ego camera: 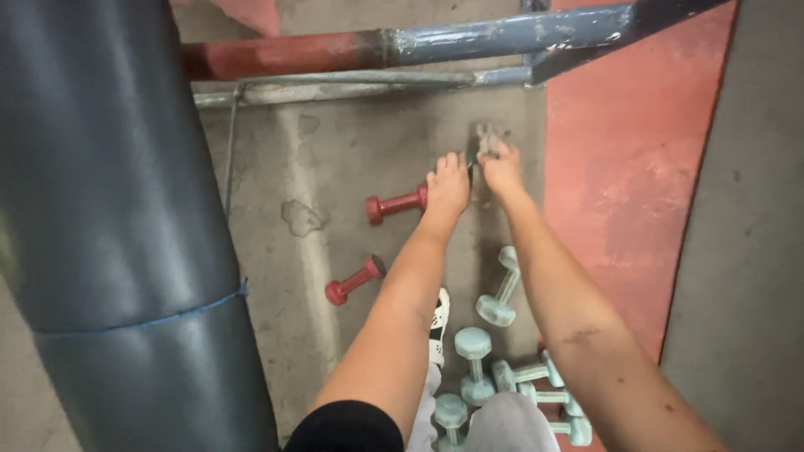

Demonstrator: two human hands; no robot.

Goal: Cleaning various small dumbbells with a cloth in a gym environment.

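Single head-worn view, steeply downward over outstretched arms toward the concrete floor (352,167).

Two hands reach down to the floor: one left hand (447,186) and one right hand (503,170). Two red dumbbells: one (395,205) under the left hand, one (354,280) lying nearer. About six pale green dumbbells: one (501,289) alone, the rest in a cluster (502,389), partly hidden, so the count is uncertain. One large black punching bag (117,226). One shoe (439,326) visible
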